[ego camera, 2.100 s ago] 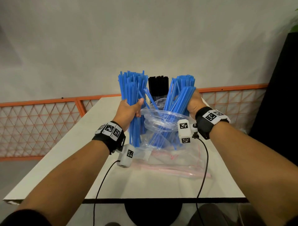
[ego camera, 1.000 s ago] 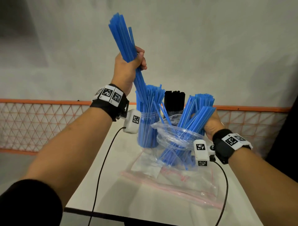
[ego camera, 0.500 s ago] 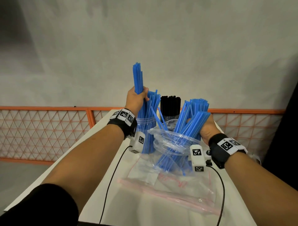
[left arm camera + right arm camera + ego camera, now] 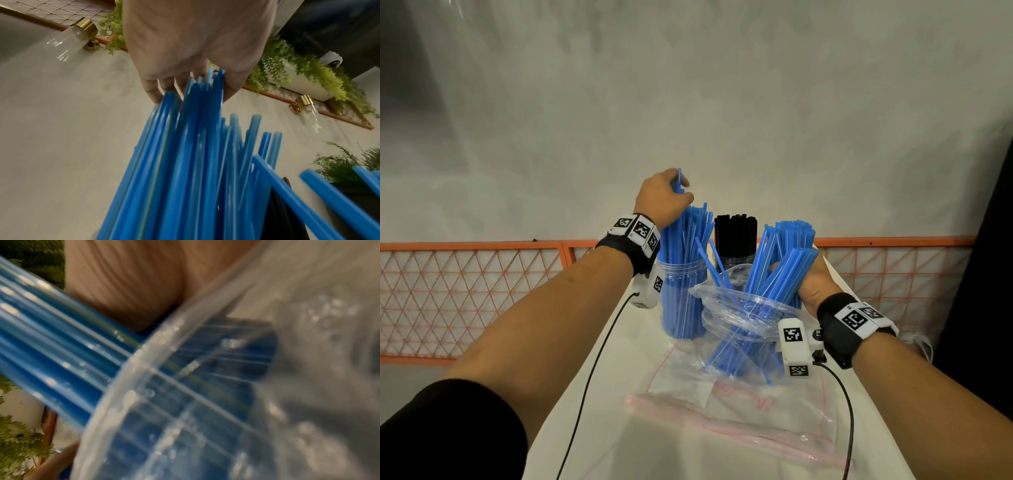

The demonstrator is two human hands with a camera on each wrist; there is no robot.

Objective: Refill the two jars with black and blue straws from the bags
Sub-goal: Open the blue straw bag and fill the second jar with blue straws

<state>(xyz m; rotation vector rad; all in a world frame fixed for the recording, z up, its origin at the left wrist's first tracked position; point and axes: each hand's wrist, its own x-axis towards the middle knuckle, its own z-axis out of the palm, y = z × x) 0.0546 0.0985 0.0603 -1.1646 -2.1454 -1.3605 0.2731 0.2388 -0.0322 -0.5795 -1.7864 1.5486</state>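
Observation:
My left hand [image 4: 678,193] is on top of the clear jar of blue straws [image 4: 681,301] at the table's far end. Its fingers curl round the tips of a bunch of blue straws [image 4: 197,129] standing in that jar; one straw pokes up between the fingers. To the right, my right hand [image 4: 806,279] grips a slanted bundle of blue straws [image 4: 784,270] that stands in an open clear bag [image 4: 750,310]. The jar of black straws [image 4: 736,240] stands behind the bag. In the right wrist view the bag [image 4: 205,402] blurs over the straws [image 4: 51,353].
An empty zip bag [image 4: 739,421] lies flat on the white table [image 4: 619,428] in front of me. Black wrist cables [image 4: 589,377] trail over the table. An orange mesh railing [image 4: 482,274] runs behind the table. A dark panel [image 4: 989,274] stands at the right.
My left hand came down from high above with the blue bunch, which now stands in the jar; the hand has slid to the straw tips. The right hand and bag stayed put.

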